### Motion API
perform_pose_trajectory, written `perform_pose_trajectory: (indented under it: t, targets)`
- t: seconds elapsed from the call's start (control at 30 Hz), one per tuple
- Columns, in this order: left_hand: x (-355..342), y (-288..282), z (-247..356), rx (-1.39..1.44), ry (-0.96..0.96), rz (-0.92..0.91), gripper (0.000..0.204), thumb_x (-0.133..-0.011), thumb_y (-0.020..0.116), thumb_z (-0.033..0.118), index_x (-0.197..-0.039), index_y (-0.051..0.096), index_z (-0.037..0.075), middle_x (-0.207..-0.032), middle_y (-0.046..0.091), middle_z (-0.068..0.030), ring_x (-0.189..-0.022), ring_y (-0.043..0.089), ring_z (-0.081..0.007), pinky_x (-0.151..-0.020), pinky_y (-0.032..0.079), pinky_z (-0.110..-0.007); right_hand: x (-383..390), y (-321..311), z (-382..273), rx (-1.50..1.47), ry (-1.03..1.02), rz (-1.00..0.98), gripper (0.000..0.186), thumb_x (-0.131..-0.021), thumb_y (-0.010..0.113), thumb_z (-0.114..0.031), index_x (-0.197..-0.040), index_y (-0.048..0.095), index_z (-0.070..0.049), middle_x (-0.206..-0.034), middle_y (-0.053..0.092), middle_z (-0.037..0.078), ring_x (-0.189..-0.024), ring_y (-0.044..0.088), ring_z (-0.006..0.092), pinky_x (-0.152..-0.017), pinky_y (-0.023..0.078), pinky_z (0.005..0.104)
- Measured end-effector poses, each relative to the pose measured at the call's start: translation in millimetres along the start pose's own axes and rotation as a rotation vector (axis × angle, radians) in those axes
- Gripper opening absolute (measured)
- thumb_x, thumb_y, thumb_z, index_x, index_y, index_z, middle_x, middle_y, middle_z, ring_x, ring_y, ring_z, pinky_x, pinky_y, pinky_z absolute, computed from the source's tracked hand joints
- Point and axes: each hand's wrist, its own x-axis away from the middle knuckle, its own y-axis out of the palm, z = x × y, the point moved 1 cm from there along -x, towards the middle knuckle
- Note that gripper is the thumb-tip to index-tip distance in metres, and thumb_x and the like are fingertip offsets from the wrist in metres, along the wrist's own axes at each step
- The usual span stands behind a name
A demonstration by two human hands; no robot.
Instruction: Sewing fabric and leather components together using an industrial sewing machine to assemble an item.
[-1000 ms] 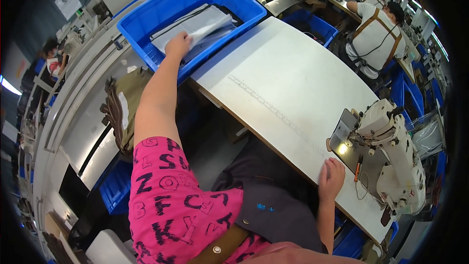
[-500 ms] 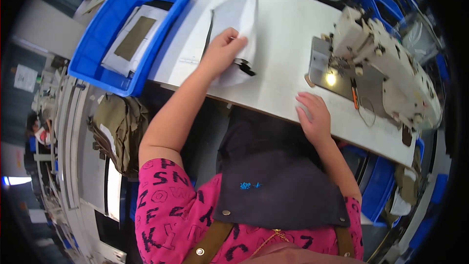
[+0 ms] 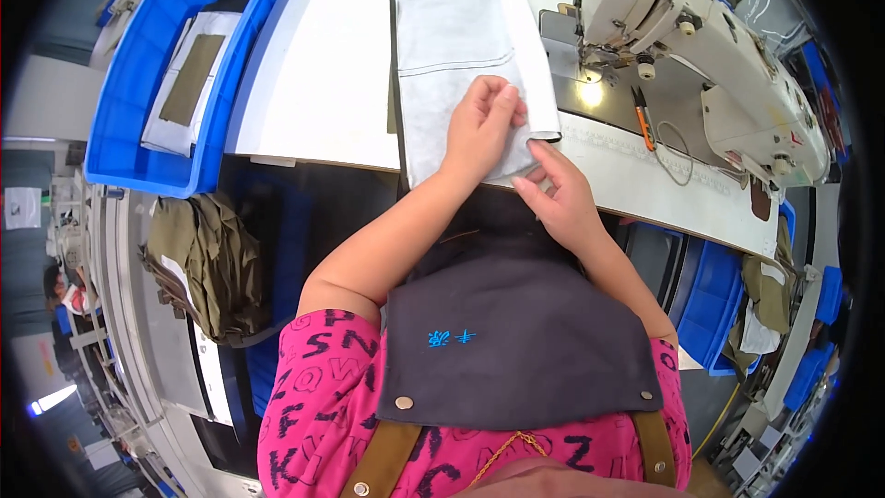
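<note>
A white fabric piece (image 3: 447,37) with a dark binding down its left side and a dark stitched line across lies on the white table, its near end at the front edge. Its right side is folded over in a long flap (image 3: 535,74) with a dark lower end. My left hand (image 3: 484,124) is on the piece beside the flap, fingers curled and pinched together on the fabric. At the flap's lower end is my right hand (image 3: 560,195), thumb and fingers apart, fingertips touching the near corner. A strip of olive cloth (image 3: 392,101) shows beneath the left edge.
A sewing machine (image 3: 682,46) with its lamp lit stands at right, orange-handled thread snips (image 3: 643,120) beside it. At left, a blue bin (image 3: 249,28) holds white and olive pieces. Olive cloth (image 3: 207,267) hangs below it; another blue bin (image 3: 710,304) sits under the table's right end.
My left hand has brought the fabric rightward and nearer, and it now lies flatter with a folded right side. My right hand has moved from the bare table to the fabric's corner.
</note>
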Motion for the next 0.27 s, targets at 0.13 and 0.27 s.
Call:
perform_pose_trajectory:
  t: [0.13, 0.27]
  targets:
    - [8, -8, 1, -0.2, 0.074, 0.005, 0.017, -0.108, 0.056, 0.019, -0.102, 0.061, 0.003, -0.091, 0.066, -0.003, -0.085, 0.058, -0.01, -0.081, 0.049, -0.027, -4, -6, -2, -0.683, 0.562, -0.191, 0.06, -0.098, 0.069, -0.019, -0.148, 0.041, -0.002, -0.108, 0.068, 0.017, -0.071, 0.068, 0.0157, -0.053, 0.054, 0.0254]
    - [9, -11, -2, -0.25, 0.074, -0.019, 0.013, -0.106, 0.058, 0.017, -0.103, 0.062, 0.005, -0.092, 0.066, -0.0024, -0.087, 0.058, -0.0102, -0.084, 0.048, -0.026, -9, -10, 19, -1.013, 0.715, -0.25, 0.09, -0.099, 0.071, -0.022, -0.167, 0.013, -0.01, -0.123, 0.061, 0.02, -0.076, 0.072, 0.0162, -0.055, 0.06, 0.0276]
